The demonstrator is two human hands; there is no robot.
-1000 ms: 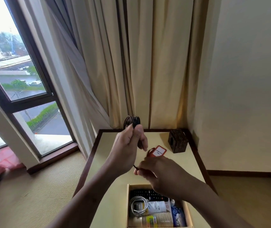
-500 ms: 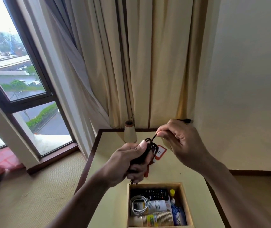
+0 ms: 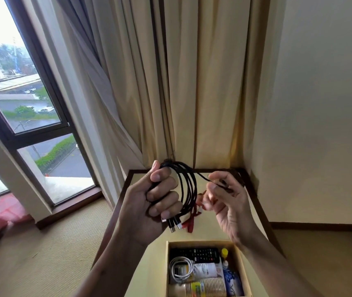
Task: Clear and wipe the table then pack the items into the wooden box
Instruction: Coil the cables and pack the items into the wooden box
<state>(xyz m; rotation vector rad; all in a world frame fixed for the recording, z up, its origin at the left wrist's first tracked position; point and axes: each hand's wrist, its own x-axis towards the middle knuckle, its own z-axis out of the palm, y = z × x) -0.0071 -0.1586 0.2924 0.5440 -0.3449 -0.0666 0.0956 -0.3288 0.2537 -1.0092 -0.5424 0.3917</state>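
Observation:
A black cable (image 3: pixel 186 185) is coiled in loops around my left hand (image 3: pixel 151 202), which grips it above the table (image 3: pixel 147 264); its plug ends hang down below my fingers. My right hand (image 3: pixel 227 200) pinches the loose end of the same cable to the right of the coil. The wooden box (image 3: pixel 240 257) sits on the table below my hands, holding a black remote (image 3: pixel 194 252), a white cable (image 3: pixel 180 267), a stack of paper cups (image 3: pixel 206 287), a tube and small bottles. A red tag (image 3: pixel 190 225) lies on the table behind the coil, mostly hidden.
Beige curtains (image 3: pixel 181 82) hang behind the table, a plain wall (image 3: pixel 320 103) stands on the right and a large window (image 3: pixel 21 103) on the left. Woven carpet (image 3: pixel 42 254) covers the floor around the table.
My left hand has lifted and turned, and the cable now hangs in bigger loops around it. My right hand has dropped lower, still holding the cable's free end.

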